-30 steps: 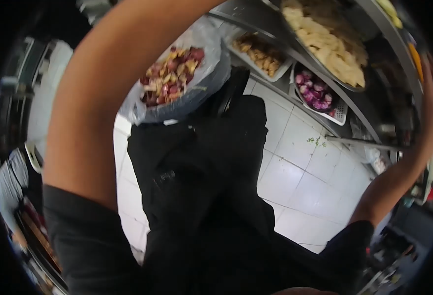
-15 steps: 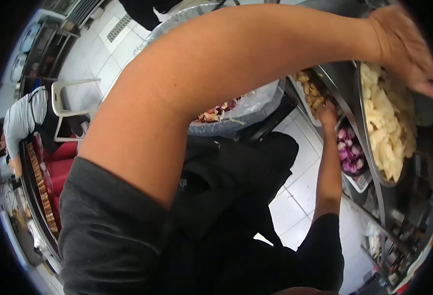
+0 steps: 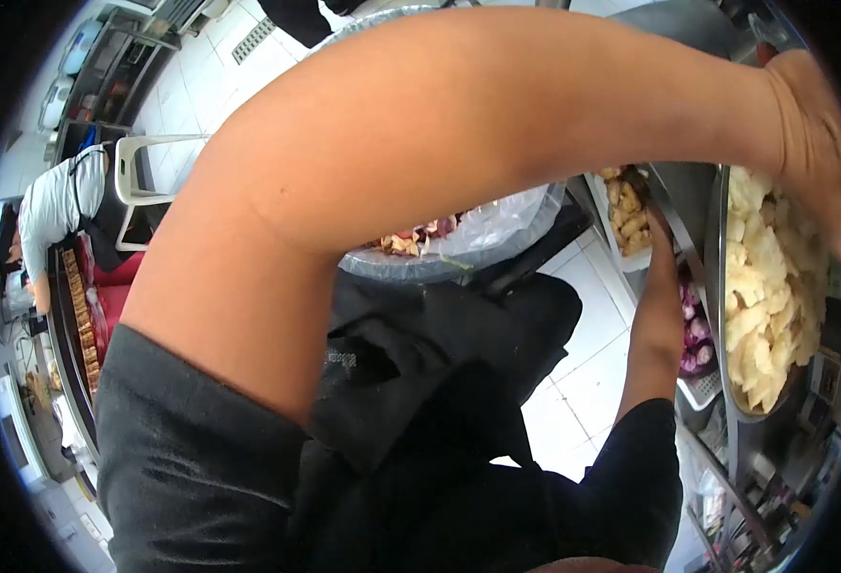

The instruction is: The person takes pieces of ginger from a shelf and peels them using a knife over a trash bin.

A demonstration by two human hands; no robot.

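Note:
My left arm crosses the view, and my left hand (image 3: 815, 143) is at the right edge beside the top of a long metal tray (image 3: 723, 286). Its fingers point downward, spread out and partly lost in the dark rim. Pale peeled pieces, which look like ginger (image 3: 769, 296), are heaped in the tray. My right hand (image 3: 651, 212) reaches into a white basket (image 3: 604, 205) of brown unpeeled ginger-like pieces (image 3: 628, 210). Its fingers are in shadow and hidden, so what they hold does not show. Purple onions or garlic bulbs (image 3: 695, 329) lie below, partly behind my right forearm.
A bin lined with clear plastic (image 3: 525, 224) holds reddish and pale scraps (image 3: 411, 239) under my left arm. A white chair (image 3: 139, 167) and a person in a light shirt (image 3: 63, 205) leaning over a counter are on the left. White floor tiles (image 3: 573, 382) show between.
The view has shifted, and the tray appears lower. My left hand has moved toward the right edge and is less blurred. My right hand is now more hidden in shadow at the basket.

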